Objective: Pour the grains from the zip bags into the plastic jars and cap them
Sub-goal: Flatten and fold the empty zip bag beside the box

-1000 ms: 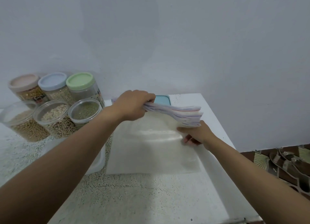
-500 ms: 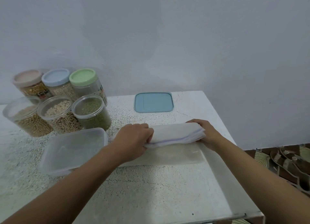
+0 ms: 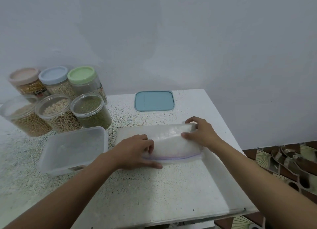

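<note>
A single wide-angle view from the person's head looks forward and steeply down over the table (image 3: 154,191), close enough that both forearms (image 3: 68,194) enter from the near edge. It faces the far wall (image 3: 171,40). Patterned floor (image 3: 283,160) shows past the table's right edge.

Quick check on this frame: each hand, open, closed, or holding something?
Left hand: grips the left end of the folded zip bags.
Right hand: grips the right end of the same bags.
</note>
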